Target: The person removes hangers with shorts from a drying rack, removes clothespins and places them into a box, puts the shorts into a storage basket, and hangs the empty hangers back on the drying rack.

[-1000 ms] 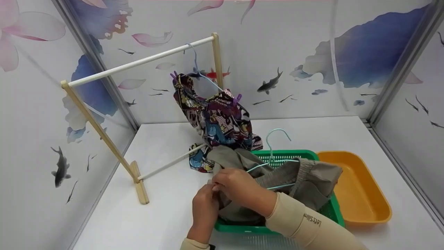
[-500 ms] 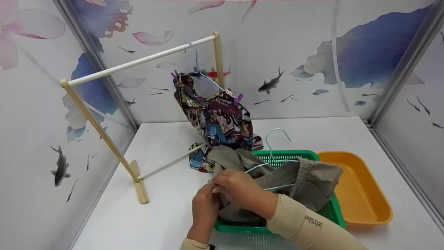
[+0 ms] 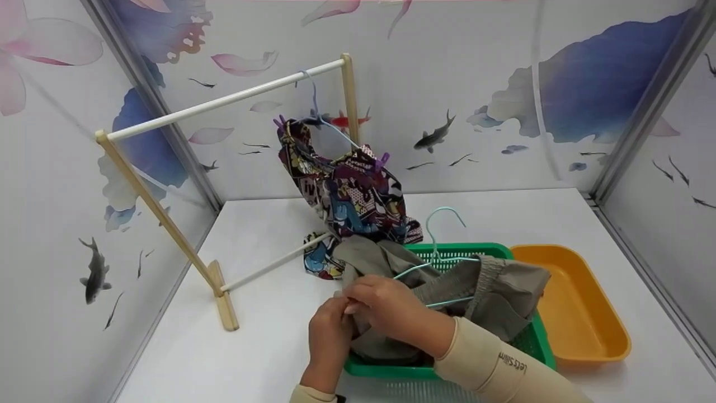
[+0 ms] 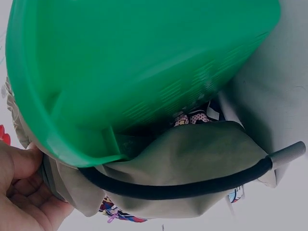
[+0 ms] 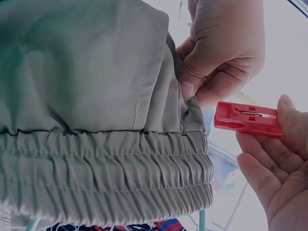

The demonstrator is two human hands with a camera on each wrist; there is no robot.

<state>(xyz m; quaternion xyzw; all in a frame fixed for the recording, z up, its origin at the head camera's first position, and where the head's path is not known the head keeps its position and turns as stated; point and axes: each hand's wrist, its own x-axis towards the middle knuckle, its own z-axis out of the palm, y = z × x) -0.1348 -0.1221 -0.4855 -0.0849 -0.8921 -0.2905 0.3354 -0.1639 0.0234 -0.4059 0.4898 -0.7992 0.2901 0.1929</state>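
Grey-green elastic-waist trousers (image 3: pixel 512 285) lie across the green basket (image 3: pixel 391 371), with a teal hanger (image 3: pixel 433 240) set inside the waist. My left hand (image 3: pixel 329 336) pinches a fold of cloth at the waistband's left end; its thumb and fingers show on the fabric in both wrist views. Beside it, my right hand (image 3: pixel 394 308) overlaps the left fingertips in the head view. In the right wrist view it holds a red clothespin (image 5: pixel 248 119) between thumb and fingers, its jaw end facing the waistband (image 5: pixel 110 168) and apart from it. The head view hides the clothespin.
Behind the hands stands a drying rack (image 3: pixel 224 102) with a patterned garment (image 3: pixel 358 196) on a blue hanger, held by purple clothespins (image 3: pixel 382 162). An orange tray (image 3: pixel 587 313) sits right of the basket. A black cord (image 4: pixel 192 191) crosses the left wrist view.
My right hand and forearm have shifted very slightly down and to the right. The left hand keeps its pinch on the trousers in the same place.
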